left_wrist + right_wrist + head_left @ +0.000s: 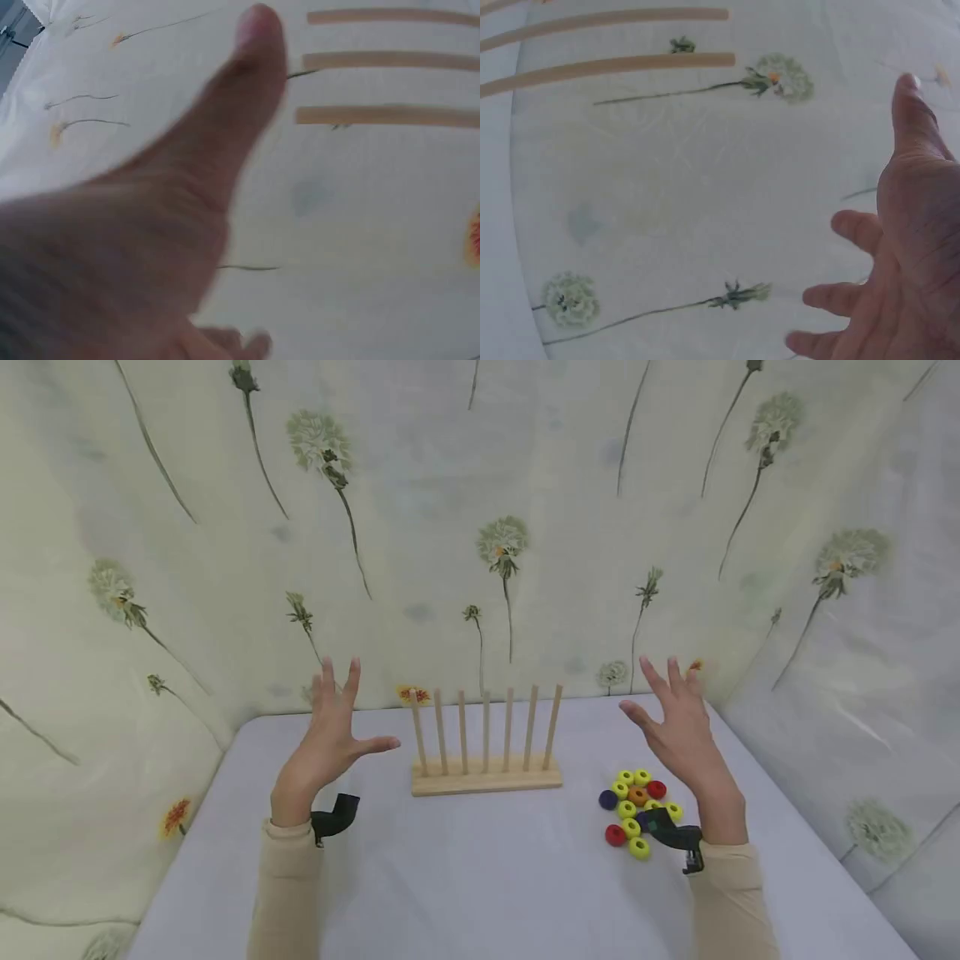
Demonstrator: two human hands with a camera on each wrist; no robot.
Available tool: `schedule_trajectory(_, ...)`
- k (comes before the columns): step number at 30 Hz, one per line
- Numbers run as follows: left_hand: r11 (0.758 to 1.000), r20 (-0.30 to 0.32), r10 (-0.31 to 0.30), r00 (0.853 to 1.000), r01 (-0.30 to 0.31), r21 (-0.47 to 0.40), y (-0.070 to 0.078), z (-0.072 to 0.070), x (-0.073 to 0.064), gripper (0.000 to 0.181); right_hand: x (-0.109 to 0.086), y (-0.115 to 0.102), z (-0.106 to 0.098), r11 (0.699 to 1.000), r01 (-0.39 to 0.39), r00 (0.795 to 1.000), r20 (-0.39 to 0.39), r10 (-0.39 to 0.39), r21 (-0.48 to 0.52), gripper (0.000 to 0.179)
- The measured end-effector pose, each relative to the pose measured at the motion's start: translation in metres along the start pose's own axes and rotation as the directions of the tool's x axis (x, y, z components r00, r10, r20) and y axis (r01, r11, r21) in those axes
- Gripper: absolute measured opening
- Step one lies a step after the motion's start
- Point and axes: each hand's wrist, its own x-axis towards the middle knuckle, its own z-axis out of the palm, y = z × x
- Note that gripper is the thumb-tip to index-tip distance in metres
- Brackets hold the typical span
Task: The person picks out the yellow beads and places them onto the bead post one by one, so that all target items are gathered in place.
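My left hand [325, 743] is raised to the left of a wooden peg rack [487, 783], fingers spread and thumb toward it, holding nothing. To the rack's right, my right hand [681, 731] is also held up with fingers apart and nothing in it. Several upright dowels stand in a row on the rack's base, with no beads on them. Below and left of the right hand lies a cluster of beads, mostly yellow beads [639, 848], plus red beads [615, 835], an orange bead [637, 796] and dark purple beads [608, 799]. Part of the cluster is hidden behind the right wrist's camera mount.
A white table [480, 877] carries the rack and the beads. Behind and beside it hangs a pale curtain [420, 527] printed with dandelions. Black camera mounts, one on the left wrist [337, 815] and one on the right [671, 832], jut inward.
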Motion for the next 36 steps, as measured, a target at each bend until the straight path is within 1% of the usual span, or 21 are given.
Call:
schedule_trajectory(1, 0.993, 0.026, 0.065, 0.998, -0.062, -0.103, -0.006, 0.003, 0.007, 0.121, 0.000, 0.007, -0.004, 0.998, 0.004, 1.000, 0.010, -0.005, 0.061, 0.081)
schedule_trajectory(2, 0.972, 0.058, 0.118, 0.991, -0.104, -0.210, -0.013, 0.005, 0.013, 0.122, 0.000, 0.016, -0.007, 0.991, 0.011, 1.000, 0.025, -0.014, 0.132, 0.083)
schedule_trajectory(3, 0.944, 0.090, 0.154, 0.984, -0.120, -0.307, -0.020, 0.009, 0.019, 0.121, 0.000, 0.025, -0.010, 0.983, 0.007, 0.999, 0.046, -0.016, 0.186, 0.083)
schedule_trajectory(4, 0.911, 0.128, 0.181, 0.975, -0.117, -0.395, -0.028, 0.014, 0.024, 0.118, -0.001, 0.035, -0.013, 0.972, 0.006, 0.997, 0.069, -0.023, 0.233, 0.082)
schedule_trajectory(6, 0.839, 0.206, 0.219, 0.954, -0.077, -0.539, -0.045, 0.029, 0.033, 0.113, -0.004, 0.056, -0.015, 0.952, -0.005, 0.993, 0.116, -0.032, 0.306, 0.076)
schedule_trajectory(7, 0.808, 0.242, 0.226, 0.944, -0.043, -0.588, -0.053, 0.037, 0.036, 0.109, -0.006, 0.066, -0.015, 0.943, -0.013, 0.989, 0.143, -0.037, 0.333, 0.071)
schedule_trajectory(8, 0.790, 0.282, 0.223, 0.933, -0.004, -0.612, -0.059, 0.046, 0.038, 0.105, -0.008, 0.076, -0.015, 0.937, -0.025, 0.984, 0.175, -0.039, 0.349, 0.066)
schedule_trajectory(10, 0.773, 0.343, 0.221, 0.913, 0.050, -0.633, -0.070, 0.067, 0.043, 0.097, -0.014, 0.096, -0.012, 0.938, -0.050, 0.973, 0.227, -0.031, 0.343, 0.057)
schedule_trajectory(11, 0.777, 0.364, 0.222, 0.905, 0.062, -0.627, -0.074, 0.079, 0.045, 0.094, -0.019, 0.107, -0.010, 0.939, -0.068, 0.967, 0.255, -0.022, 0.338, 0.054)
schedule_trajectory(12, 0.788, 0.381, 0.220, 0.898, 0.067, -0.612, -0.076, 0.089, 0.045, 0.091, -0.024, 0.117, -0.007, 0.938, -0.087, 0.960, 0.281, -0.011, 0.335, 0.051)
schedule_trajectory(13, 0.805, 0.397, 0.218, 0.891, 0.066, -0.590, -0.078, 0.099, 0.046, 0.089, -0.030, 0.127, -0.003, 0.939, -0.102, 0.952, 0.306, -0.004, 0.329, 0.049)
schedule_trajectory(14, 0.817, 0.410, 0.223, 0.885, 0.060, -0.573, -0.079, 0.108, 0.047, 0.087, -0.035, 0.136, 0.002, 0.939, -0.119, 0.942, 0.336, 0.004, 0.323, 0.047)
schedule_trajectory(16, 0.831, 0.421, 0.235, 0.876, 0.043, -0.554, -0.079, 0.124, 0.047, 0.084, -0.046, 0.154, 0.013, 0.930, -0.151, 0.920, 0.393, 0.009, 0.334, 0.044)
schedule_trajectory(19, 0.839, 0.417, 0.247, 0.875, 0.022, -0.543, -0.078, 0.138, 0.046, 0.078, -0.058, 0.173, 0.031, 0.920, -0.202, 0.885, 0.465, 0.024, 0.336, 0.043)
schedule_trajectory(21, 0.845, 0.409, 0.243, 0.880, 0.016, -0.535, -0.078, 0.144, 0.045, 0.075, -0.064, 0.180, 0.040, 0.913, -0.240, 0.864, 0.502, 0.045, 0.331, 0.044)
schedule_trajectory(23, 0.860, 0.402, 0.224, 0.888, 0.013, -0.510, -0.079, 0.147, 0.044, 0.072, -0.066, 0.184, 0.049, 0.908, -0.268, 0.849, 0.525, 0.064, 0.322, 0.047)
schedule_trajectory(24, 0.873, 0.398, 0.213, 0.892, 0.010, -0.488, -0.080, 0.149, 0.043, 0.071, -0.067, 0.184, 0.052, 0.905, -0.282, 0.843, 0.532, 0.075, 0.319, 0.048)
schedule_trajectory(26, 0.894, 0.388, 0.198, 0.900, -0.003, -0.449, -0.082, 0.153, 0.042, 0.069, -0.068, 0.185, 0.057, 0.901, -0.302, 0.836, 0.540, 0.094, 0.312, 0.050)
schedule_trajectory(29, 0.911, 0.373, 0.195, 0.907, -0.026, -0.412, -0.084, 0.158, 0.040, 0.064, -0.069, 0.184, 0.063, 0.901, -0.314, 0.839, 0.532, 0.115, 0.299, 0.049)
schedule_trajectory(32, 0.910, 0.351, 0.214, 0.911, -0.055, -0.410, -0.085, 0.161, 0.039, 0.060, -0.070, 0.183, 0.066, 0.910, -0.301, 0.846, 0.520, 0.117, 0.285, 0.046)
schedule_trajectory(36, 0.902, 0.315, 0.239, 0.918, -0.090, -0.423, -0.084, 0.162, 0.037, 0.054, -0.070, 0.181, 0.066, 0.919, -0.290, 0.855, 0.504, 0.123, 0.268, 0.042)
